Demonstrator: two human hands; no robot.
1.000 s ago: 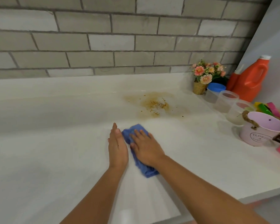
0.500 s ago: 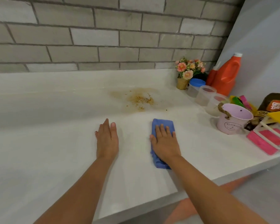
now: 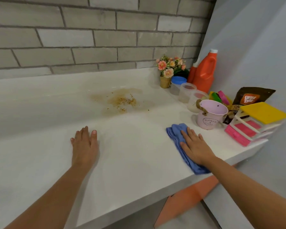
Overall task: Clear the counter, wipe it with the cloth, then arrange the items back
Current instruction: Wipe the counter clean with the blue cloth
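Observation:
A folded blue cloth (image 3: 177,133) lies on the white counter (image 3: 132,159) near its right front edge. My right hand (image 3: 196,147) presses flat on the cloth with straight fingers. My left hand (image 3: 85,144) rests flat on the bare counter to the left, apart from the cloth. A brown stain with crumbs (image 3: 120,101) sits further back, between the hands and the brick wall. The counter's items stand crowded at the right end: a pink bucket (image 3: 210,115), a flower pot (image 3: 168,71), an orange bottle (image 3: 205,71) and clear jars (image 3: 186,93).
A pink and yellow drawer box (image 3: 254,123) and a brown snack bag (image 3: 250,98) stand at the far right edge. A grey wall closes the right side. An orange object (image 3: 185,200) shows below the counter's front edge.
My right hand has slid the blue cloth to the right, away from my left hand and close to the pink bucket. My left hand has stayed flat on the counter.

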